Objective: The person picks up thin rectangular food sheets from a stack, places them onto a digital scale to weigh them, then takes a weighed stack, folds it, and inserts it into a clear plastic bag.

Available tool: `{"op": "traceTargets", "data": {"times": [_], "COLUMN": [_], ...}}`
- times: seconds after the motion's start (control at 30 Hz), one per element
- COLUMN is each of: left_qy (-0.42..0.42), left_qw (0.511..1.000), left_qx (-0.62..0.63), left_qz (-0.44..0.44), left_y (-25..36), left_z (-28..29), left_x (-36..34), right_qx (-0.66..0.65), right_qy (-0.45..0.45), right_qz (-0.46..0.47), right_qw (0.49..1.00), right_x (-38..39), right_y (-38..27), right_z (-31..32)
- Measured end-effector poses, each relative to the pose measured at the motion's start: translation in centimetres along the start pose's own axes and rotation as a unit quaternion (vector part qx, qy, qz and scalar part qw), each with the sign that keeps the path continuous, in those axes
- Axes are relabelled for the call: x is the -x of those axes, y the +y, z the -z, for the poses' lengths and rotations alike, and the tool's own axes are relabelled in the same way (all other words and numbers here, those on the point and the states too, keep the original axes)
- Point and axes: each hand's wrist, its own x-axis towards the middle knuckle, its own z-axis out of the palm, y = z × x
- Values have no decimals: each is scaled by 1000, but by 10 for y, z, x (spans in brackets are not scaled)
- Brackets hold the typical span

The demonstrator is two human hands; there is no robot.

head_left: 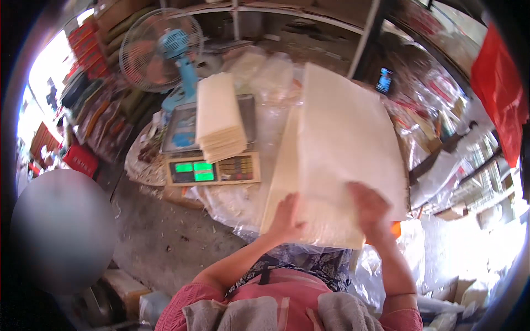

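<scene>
Large cream-coloured thin sheets (353,124) lie in front of me in a pile, the top one reaching far back across the table. A lower part of the pile (281,171) juts out at its left side. My left hand (286,219) rests at the left near edge, its fingers stretched forward and its thumb apart. Over the right near part of the top sheet is my right hand (370,212), smeared by motion, so its finger grip cannot be made out.
Left of the sheets, a stack of cut cream strips (220,113) stands on a scale (214,169) with green displays. A blue desk fan (175,47) is behind it. Clear plastic wrapping (276,83) covers table parts. A lit phone (384,80) is at the far right. A blurred grey round shape (63,231) blocks the lower left.
</scene>
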Motion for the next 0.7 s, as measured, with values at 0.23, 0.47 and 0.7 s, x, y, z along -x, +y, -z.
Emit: {"op": "traceTargets", "data": {"times": [0.23,0.47,0.7], "left_qy": [74,73,85], "left_qw": [958,945,957], "left_qx": [117,232,-240], "left_qz": [-252,220,-139], "left_y": [-9,21,17], "left_z": [65,109,62], "left_x": [2,0,-32], "right_qx": [-112,19,87], "right_qy": [-163,-250,-209], "right_qz": [27,-194,-211], "right_qw": [980,949,951], "right_x": [55,-22,-47], "right_y": [-22,50,141], "right_z": [-33,-1,-151]}}
